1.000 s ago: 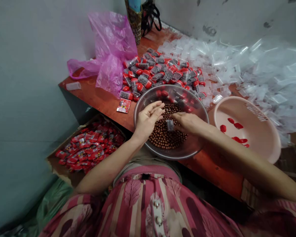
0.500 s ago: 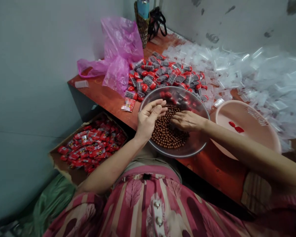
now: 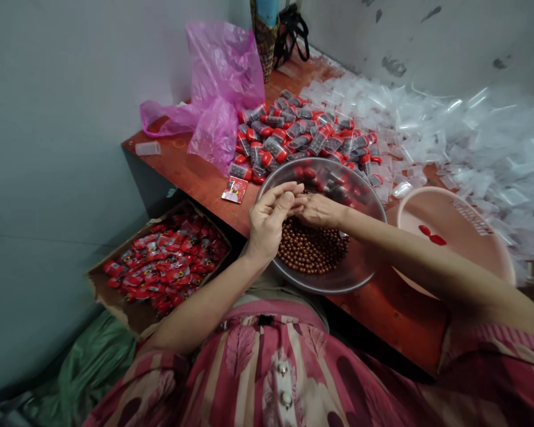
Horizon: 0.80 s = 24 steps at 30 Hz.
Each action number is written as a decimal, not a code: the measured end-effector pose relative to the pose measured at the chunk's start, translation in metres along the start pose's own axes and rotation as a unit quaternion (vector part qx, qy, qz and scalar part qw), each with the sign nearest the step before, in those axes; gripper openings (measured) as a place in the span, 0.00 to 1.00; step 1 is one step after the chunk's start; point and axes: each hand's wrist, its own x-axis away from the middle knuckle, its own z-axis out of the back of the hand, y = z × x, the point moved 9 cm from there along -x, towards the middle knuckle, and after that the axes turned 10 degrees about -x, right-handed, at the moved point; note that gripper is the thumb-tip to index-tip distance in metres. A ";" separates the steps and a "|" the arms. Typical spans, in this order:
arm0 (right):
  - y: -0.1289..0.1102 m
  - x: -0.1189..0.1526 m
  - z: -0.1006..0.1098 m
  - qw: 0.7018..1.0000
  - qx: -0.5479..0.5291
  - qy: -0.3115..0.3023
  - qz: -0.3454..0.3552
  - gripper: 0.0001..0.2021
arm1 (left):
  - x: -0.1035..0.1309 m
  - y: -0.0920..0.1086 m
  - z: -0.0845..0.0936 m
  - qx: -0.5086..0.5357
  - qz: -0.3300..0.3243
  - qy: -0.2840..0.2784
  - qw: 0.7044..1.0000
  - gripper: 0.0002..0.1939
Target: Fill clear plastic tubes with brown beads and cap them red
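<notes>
A clear bowl (image 3: pixel 329 286) stands at the table's near edge, with many round brown beads (image 3: pixel 314 249) in it. Over the bowl's left side my left hand (image 3: pixel 271 219) is raised with its fingers curled; what it holds, if anything, is hidden. My right hand (image 3: pixel 318 210) is over the beads, its fingertips meeting the fingers of my left hand. Its fingers are bent together, and their contents cannot be made out. Behind the bowl lies a pile of clear containers with red caps and dark contents (image 3: pixel 293 133).
A pink basin (image 3: pixel 463 237) with red pieces is on the right. Clear empty containers (image 3: pixel 449 130) heap behind it. A pink plastic bag (image 3: pixel 225 77), a red packet (image 3: pixel 235 190) and a clear cup (image 3: pixel 148 148) lie on the left. Below stands a box of red packets (image 3: pixel 169 261).
My right hand has moved left and up from the beads to my left hand. My left hand has stayed nearly in place. The view has shifted slightly.
</notes>
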 end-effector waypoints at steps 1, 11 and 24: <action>-0.002 -0.001 0.000 0.999 -0.041 0.012 -0.001 0.11 | 0.000 0.000 0.001 -0.003 -0.001 0.003 1.000 0.17; 0.016 0.063 0.046 0.753 -0.574 0.269 -0.179 0.26 | -0.007 -0.016 -0.001 -0.085 0.022 -0.012 0.996 0.21; 0.004 0.094 0.069 0.773 -0.448 0.398 -0.208 0.16 | -0.001 -0.028 -0.020 -0.109 0.073 -0.118 0.984 0.19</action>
